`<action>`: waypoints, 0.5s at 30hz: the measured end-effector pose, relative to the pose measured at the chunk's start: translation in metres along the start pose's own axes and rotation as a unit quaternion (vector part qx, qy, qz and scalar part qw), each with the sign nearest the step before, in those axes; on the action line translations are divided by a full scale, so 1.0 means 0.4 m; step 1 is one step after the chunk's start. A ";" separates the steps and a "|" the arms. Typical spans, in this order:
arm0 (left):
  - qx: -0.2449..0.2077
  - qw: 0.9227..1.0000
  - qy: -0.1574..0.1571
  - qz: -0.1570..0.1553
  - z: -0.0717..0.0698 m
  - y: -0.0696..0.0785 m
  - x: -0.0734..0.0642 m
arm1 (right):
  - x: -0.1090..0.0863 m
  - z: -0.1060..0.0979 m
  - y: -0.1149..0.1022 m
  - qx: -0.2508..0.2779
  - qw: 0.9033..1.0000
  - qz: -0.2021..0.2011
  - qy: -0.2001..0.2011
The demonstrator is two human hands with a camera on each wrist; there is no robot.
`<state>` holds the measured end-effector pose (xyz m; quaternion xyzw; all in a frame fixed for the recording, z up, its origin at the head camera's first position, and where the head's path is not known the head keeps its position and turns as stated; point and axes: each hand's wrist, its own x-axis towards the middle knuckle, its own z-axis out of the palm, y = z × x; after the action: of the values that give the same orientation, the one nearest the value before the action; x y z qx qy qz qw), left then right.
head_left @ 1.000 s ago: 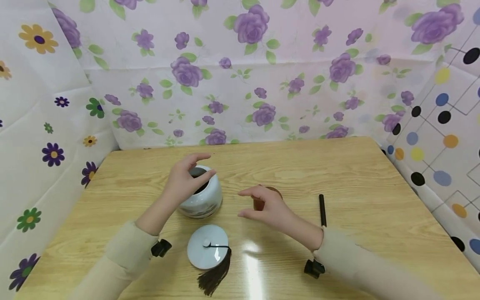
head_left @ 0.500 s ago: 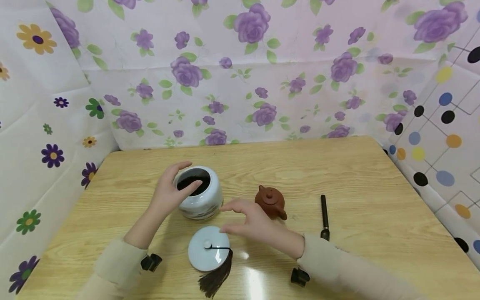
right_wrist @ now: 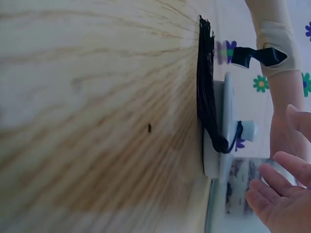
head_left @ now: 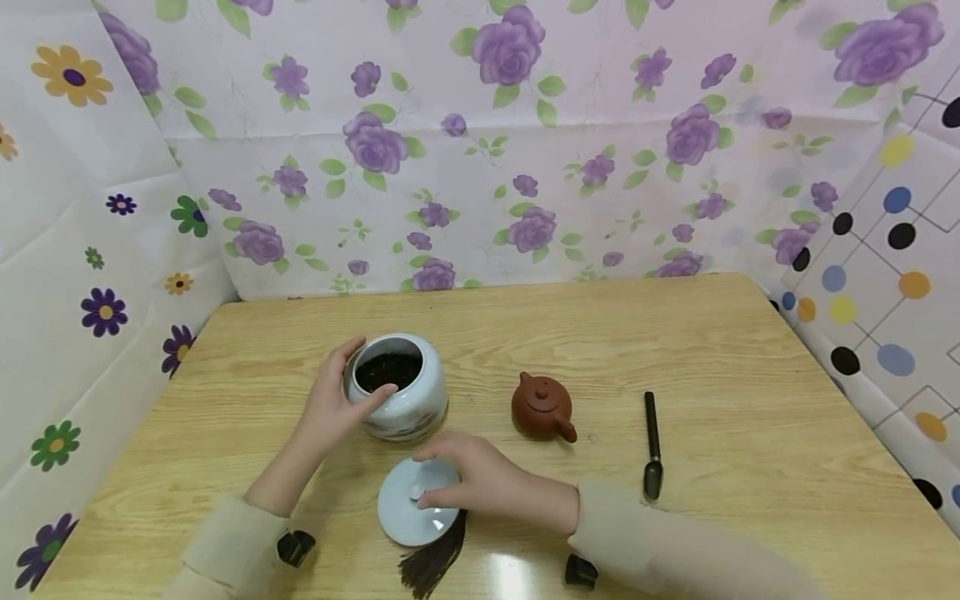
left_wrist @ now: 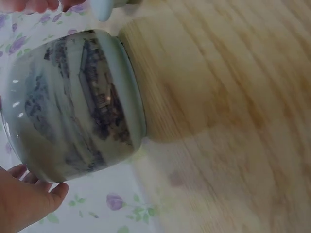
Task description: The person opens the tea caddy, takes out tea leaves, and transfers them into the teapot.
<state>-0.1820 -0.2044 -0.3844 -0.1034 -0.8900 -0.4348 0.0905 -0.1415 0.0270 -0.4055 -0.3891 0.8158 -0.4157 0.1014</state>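
Observation:
A white porcelain jar (head_left: pixel 411 417) with a grey landscape painting stands upright and uncovered, dark loose contents inside. My left hand (head_left: pixel 339 402) holds its left side, fingers behind the rim and thumb at the front; the left wrist view shows fingertips against the glazed wall (left_wrist: pixel 63 107). In front lies a pale blue round lid (head_left: pixel 399 507), knob up, with a dark brown tassel (head_left: pixel 435 560) tied to the knob. Over the lid's right part hovers my right hand (head_left: pixel 483 475), thumb and fingers spread around the knob (right_wrist: pixel 249 130) and apart from it in the right wrist view.
A small reddish-brown clay teapot (head_left: pixel 542 408) with its lid on sits right of the jar. Farther right lies a dark scoop (head_left: pixel 652 450) with a long thin handle. Floral cloth (head_left: pixel 480 192) hangs behind the wooden table (head_left: pixel 637 325).
My right hand has moved left and toward me, from over the teapot to over the lid. My left hand has come down from above the jar's mouth onto its left side.

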 end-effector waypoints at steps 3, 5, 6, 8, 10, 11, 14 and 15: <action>-0.008 1.000 -0.014 0.000 0.002 -0.009 -0.003 | 0.003 0.015 0.004 -0.020 1.000 -0.009 -0.004; -0.009 1.000 -0.021 -0.002 0.003 -0.013 -0.004 | 0.005 0.023 0.007 -0.031 0.999 -0.005 -0.011; -0.008 1.000 -0.022 -0.002 0.004 -0.015 -0.004 | 0.006 0.026 0.008 -0.037 0.999 -0.004 -0.016; -0.004 1.000 -0.026 -0.002 0.004 -0.019 -0.005 | 0.008 0.032 0.009 -0.049 0.998 0.005 -0.030; -0.005 1.000 -0.027 0.002 0.004 -0.023 -0.004 | 0.010 0.036 0.011 -0.062 0.997 0.015 -0.047; -0.006 1.000 -0.028 0.004 0.004 -0.025 -0.004 | 0.011 0.037 0.011 -0.068 0.996 0.019 -0.054; -0.007 0.999 -0.033 0.011 0.002 -0.031 -0.003 | 0.014 0.039 0.009 -0.083 0.994 0.024 -0.069; -0.009 0.999 -0.036 0.012 0.001 -0.031 -0.002 | 0.015 0.039 0.009 -0.086 0.993 0.025 -0.071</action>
<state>-0.1845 -0.2116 -0.3943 -0.1299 -0.8873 -0.4380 0.0629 -0.1399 0.0146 -0.4169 -0.4040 0.8490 -0.3123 0.1355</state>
